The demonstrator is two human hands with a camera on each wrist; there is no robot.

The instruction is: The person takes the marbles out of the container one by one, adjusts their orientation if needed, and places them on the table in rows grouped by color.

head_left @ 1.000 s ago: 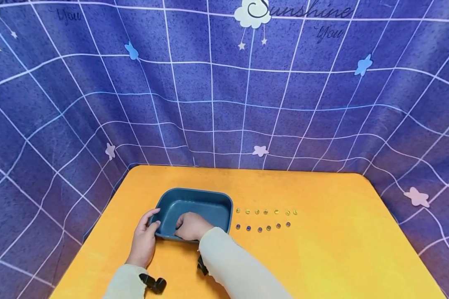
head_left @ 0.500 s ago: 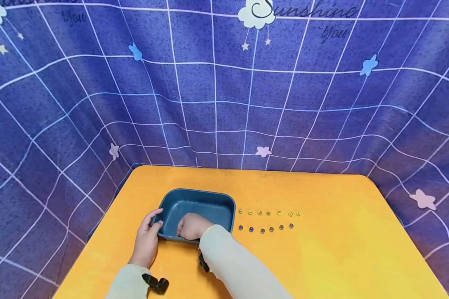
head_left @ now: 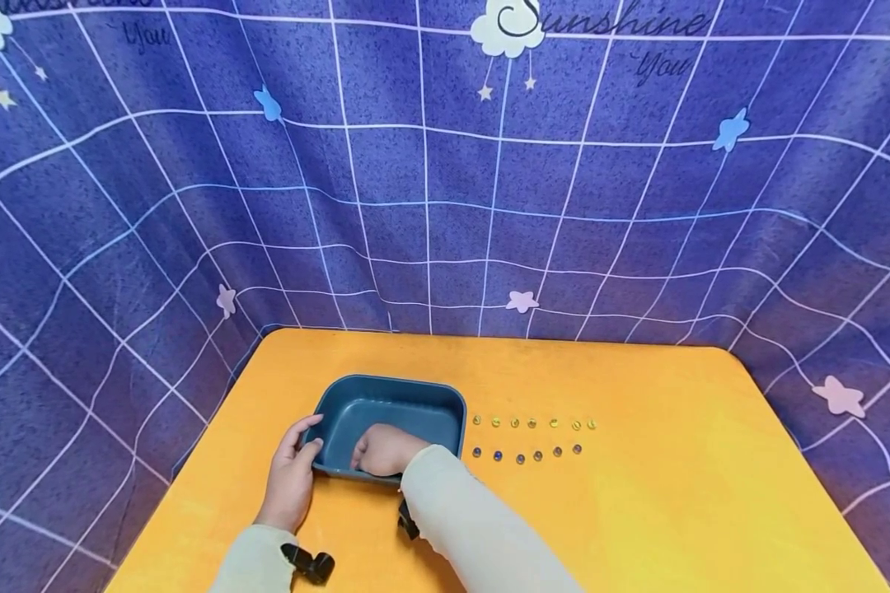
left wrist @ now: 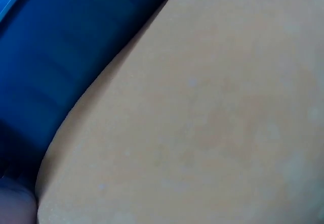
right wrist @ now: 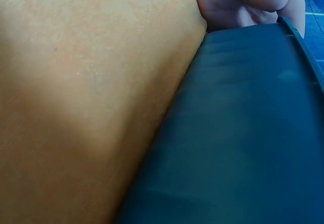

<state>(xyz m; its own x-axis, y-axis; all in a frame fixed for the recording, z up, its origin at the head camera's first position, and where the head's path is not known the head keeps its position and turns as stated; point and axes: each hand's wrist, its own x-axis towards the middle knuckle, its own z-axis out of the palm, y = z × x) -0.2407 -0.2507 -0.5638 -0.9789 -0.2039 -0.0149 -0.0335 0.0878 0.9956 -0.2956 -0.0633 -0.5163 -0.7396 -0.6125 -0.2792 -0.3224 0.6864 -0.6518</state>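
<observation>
A dark teal rectangular tub sits on the table. My left hand holds its left end, with thumb and fingers at the rim. Inside the tub my right hand reaches low near the front wall, back of the hand up and fingers bent downward. Whatever lies under those fingers is hidden. Skin fills much of both wrist views; the tub wall shows beside it in the right wrist view. Right of the tub lie two rows of small glass marbles: yellowish ones behind, blue and dark ones in front.
The table has an orange-yellow top and stretches right past the marbles. A purple-blue curtain with grid lines and stars hangs around its back and sides. Black wrist mounts sit at both cuffs.
The scene shifted slightly rightward in the head view between the first two frames. My right hand has moved very slightly right inside the tub; my left hand keeps its place at the rim.
</observation>
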